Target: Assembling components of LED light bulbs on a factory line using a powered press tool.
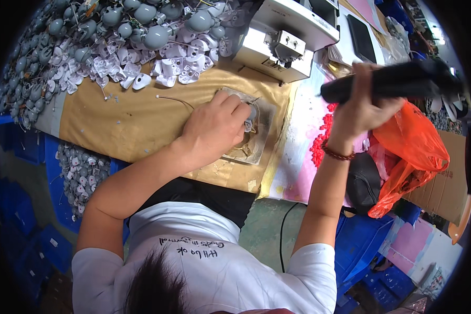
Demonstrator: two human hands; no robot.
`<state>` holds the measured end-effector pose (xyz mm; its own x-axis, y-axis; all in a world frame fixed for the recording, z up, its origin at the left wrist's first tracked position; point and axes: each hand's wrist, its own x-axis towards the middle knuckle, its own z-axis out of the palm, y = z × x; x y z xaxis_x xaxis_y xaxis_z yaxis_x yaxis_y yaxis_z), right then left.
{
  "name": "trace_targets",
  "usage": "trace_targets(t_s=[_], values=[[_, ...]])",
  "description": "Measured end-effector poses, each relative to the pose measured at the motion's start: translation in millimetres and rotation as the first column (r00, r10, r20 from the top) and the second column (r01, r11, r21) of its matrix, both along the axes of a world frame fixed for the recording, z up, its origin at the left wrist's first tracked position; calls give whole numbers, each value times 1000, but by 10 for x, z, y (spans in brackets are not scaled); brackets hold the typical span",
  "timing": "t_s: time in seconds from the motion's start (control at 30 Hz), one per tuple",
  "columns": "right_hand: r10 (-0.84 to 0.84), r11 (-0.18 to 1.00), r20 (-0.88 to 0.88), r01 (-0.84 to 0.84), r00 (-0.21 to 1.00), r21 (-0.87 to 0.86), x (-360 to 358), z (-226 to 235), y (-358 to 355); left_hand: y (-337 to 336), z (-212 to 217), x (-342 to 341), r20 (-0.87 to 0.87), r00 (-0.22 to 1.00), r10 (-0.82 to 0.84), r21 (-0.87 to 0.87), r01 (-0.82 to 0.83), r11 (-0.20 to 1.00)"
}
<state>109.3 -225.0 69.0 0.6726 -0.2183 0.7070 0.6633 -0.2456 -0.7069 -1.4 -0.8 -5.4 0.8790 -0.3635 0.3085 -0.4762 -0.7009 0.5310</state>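
Orange plastic bag (411, 157) at 3 o'clock, crumpled, glossy, hanging off the table edge. Dark flat screen (361, 37), rectangular, unlit, at 1 o'clock. Brown cardboard box (445, 183) just beyond the bag, at 4 o'clock.

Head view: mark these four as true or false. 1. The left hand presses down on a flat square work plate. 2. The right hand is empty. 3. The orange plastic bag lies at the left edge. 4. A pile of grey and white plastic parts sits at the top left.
1. True: the left hand rests on the flat square work plate.
2. False: the right hand grips a black handheld tool.
3. False: the orange plastic bag is on the right.
4. True: the grey and white plastic parts lie there.
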Motion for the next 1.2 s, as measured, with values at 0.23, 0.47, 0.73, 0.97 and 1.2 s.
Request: trace_targets(t_s=[0.23, 0.47, 0.73, 0.97, 1.2], values=[[391, 895, -52, -366, 919, 253, 191, 445, 494, -23, 49, 12, 4, 1000, 5, -20, -5, 1000], [364, 912, -380, -243, 850, 329, 264, 178, 885, -3, 12, 20, 18, 1000, 5, -8, -5, 1000], [502, 865, -382, -453, 776, 216, -253, 159, 699, 9, -9, 21, 39, 999, 2, -15, -2, 1000], [502, 860, -312, -505, 807, 78, -615, -10, 724, 2, -8, -4, -1, 1000, 21, -34, -21, 999], [457, 884, -306, -465, 835, 52, -733, -59, 760, 19, 11, 9, 21, 1000, 1, -52, 1, 999]])
